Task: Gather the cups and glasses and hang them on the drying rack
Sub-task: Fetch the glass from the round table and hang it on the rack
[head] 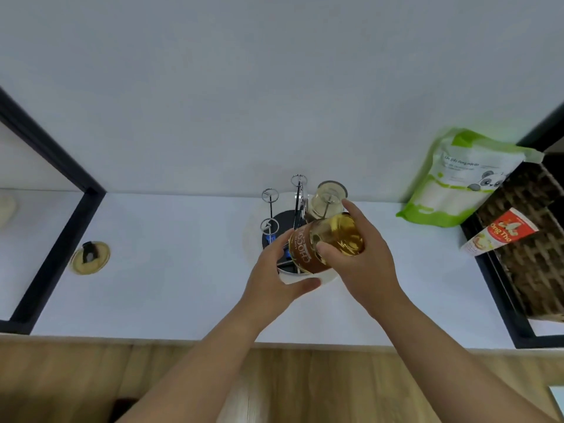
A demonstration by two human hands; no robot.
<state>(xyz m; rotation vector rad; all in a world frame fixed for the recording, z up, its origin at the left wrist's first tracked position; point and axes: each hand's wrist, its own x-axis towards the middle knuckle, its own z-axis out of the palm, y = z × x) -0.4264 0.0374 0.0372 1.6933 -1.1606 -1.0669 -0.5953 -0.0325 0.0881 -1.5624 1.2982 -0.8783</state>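
Head view: right hand (360, 264) grips amber glass (332, 239); left hand (274, 270) steadies rack base (293, 277).

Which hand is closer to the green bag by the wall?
The right hand. It grips the amber glass at the rack, on the side towards the green bag. The left hand is further away, across the glass.

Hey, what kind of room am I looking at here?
Likely a home kitchen counter: a cup drying rack with a clear glass hung on it, a green refill pouch, and a condensed milk tube on the white countertop.
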